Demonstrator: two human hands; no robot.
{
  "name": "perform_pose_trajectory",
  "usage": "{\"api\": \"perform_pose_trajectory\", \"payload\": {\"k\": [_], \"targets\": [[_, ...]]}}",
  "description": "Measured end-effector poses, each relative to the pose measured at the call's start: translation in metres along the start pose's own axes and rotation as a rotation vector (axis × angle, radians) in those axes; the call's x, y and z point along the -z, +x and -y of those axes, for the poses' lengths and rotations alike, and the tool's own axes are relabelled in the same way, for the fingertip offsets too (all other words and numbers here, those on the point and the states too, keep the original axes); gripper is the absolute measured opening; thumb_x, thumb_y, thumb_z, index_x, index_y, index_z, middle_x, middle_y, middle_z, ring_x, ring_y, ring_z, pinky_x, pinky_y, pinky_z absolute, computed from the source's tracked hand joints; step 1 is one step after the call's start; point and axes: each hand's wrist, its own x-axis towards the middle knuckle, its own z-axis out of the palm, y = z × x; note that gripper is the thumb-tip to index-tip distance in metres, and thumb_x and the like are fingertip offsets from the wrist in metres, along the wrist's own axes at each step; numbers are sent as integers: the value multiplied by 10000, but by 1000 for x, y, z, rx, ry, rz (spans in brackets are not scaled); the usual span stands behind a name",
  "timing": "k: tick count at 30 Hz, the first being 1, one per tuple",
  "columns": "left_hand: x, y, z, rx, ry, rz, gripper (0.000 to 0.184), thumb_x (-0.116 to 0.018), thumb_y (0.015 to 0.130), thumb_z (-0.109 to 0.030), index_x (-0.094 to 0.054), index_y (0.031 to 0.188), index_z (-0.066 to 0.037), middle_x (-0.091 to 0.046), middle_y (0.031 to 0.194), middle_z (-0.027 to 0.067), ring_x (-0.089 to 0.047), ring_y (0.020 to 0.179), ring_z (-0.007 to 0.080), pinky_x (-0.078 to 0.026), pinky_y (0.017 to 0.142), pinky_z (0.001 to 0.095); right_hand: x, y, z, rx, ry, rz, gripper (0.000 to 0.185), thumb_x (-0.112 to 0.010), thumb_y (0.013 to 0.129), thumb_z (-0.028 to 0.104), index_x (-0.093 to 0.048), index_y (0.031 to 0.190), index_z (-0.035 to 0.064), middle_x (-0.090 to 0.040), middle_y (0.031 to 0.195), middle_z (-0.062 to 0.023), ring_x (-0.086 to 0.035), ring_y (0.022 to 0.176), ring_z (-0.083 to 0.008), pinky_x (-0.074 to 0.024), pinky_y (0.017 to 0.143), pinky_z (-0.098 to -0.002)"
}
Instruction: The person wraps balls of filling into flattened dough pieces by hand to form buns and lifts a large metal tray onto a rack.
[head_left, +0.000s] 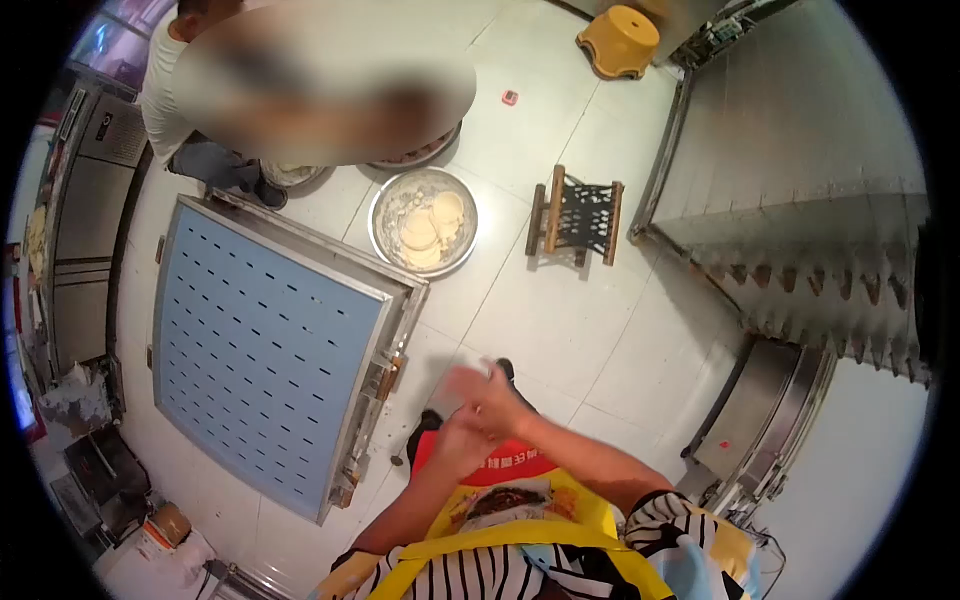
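My left hand [464, 438] and my right hand [503, 406] meet in front of my waist, one against the other. Motion smears their fingers, and I cannot make out anything held between them. Below them is my yellow and red apron [590, 512]. Beyond the hands, on the tiled floor, stands a steel bowl [376, 235] with pale round pieces of dough [421, 231] and loose flour in it. To the left lies a large blue slotted panel [262, 345] in a metal frame.
A small folding stool [583, 218] and a yellow plastic stool [622, 42] stand ahead on the right. A person [165, 95] crouches at the upper left behind more bowls, partly blurred. Metal racks [790, 130] line the right; a steel cabinet [88, 210] stands left.
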Motion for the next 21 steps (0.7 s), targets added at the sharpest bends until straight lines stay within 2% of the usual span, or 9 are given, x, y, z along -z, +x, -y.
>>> {"api": "perform_pose_trajectory", "payload": {"k": [1, 2, 4, 6, 9, 12, 15, 16, 21], "targets": [[-19, -12, -7, 27, -30, 48, 457, -473, 956, -379, -449, 1292, -70, -474, 1326, 108, -431, 1248, 286, -327, 1038, 493, 21, 5, -15, -191, -59, 57, 539, -702, 748, 385, -559, 1191, 114, -572, 1206, -97, -519, 1129, -291, -281, 975, -569], [-31, -29, -19, -108, 290, 40, 408, -497, 954, -333, -499, 1232, -34, -513, 1285, 105, -440, 1244, 273, -352, 1034, 453, 43, 3, -28, -389, -112, 118, 504, -692, 765, 361, -564, 1183, 111, -577, 1201, -99, -528, 1111, -297, -299, 950, -567], [-10, -53, -40, -437, 1143, -130, 281, -532, 933, -229, -561, 1121, -23, -580, 1151, 117, -507, 1142, 283, -421, 948, 425, 86, -13, -52, -465, -181, 208, 439, -673, 791, 304, -578, 1143, 59, -608, 1115, -149, -558, 1046, -314, -389, 906, -468], [3, -75, -68, -466, 1869, -198, 232, -584, 875, -173, -597, 1045, -16, -595, 1028, 140, -538, 1029, 315, -448, 857, 410, 127, -31, -63, -608, -121, 490, 430, -675, 782, 278, -590, 1139, 52, -609, 1094, -154, -571, 1022, -323, -468, 847, -435], [23, -88, -96, -383, 2016, 10, 248, -616, 801, -168, -595, 1019, -53, -570, 998, 149, -543, 932, 327, -461, 800, 418, 190, -32, -53, -555, -247, 957, 548, -716, 737, 313, -558, 1198, 64, -584, 1133, -153, -555, 1038, -344, -465, 881, -433], [54, -61, -127, -221, 2138, 130, 271, -644, 772, -192, -596, 1008, -68, -568, 993, 139, -534, 962, 327, -456, 814, 426, 235, 8, -23, -377, -236, 945, 727, -767, 678, 269, -443, 1298, 72, -519, 1210, -157, -509, 1090, -362, -420, 927, -424], [2, -65, -155, -187, 2126, -6, 250, -636, 748, -173, -601, 968, -58, -570, 964, 135, -532, 963, 330, -459, 804, 418, 249, 55, -23, -261, -340, 847, 719, -770, 666, 227, -442, 1283, 63, -524, 1159, -160, -512, 1063, -353, -411, 917, -417], [1, -56, -151, -183, 2113, -35, 222, -629, 736, -148, -608, 935, -52, -575, 946, 128, -535, 950, 324, -463, 793, 412, 250, 82, -17, -354, -372, 839, 556, -738, 685, 204, -529, 1182, 68, -542, 1093, -128, -517, 1014, -328, -420, 882, -414], [-31, -24, -147, -411, 1789, -205, 145, -581, 706, -57, -617, 844, -28, -579, 905, 129, -538, 908, 322, -465, 778, 406, 289, 192, -69, 51, -432, 945, 308, -684, 685, 178, -624, 977, 104, -568, 918, -42, -532, 954, -248, -405, 819, -388]]}}
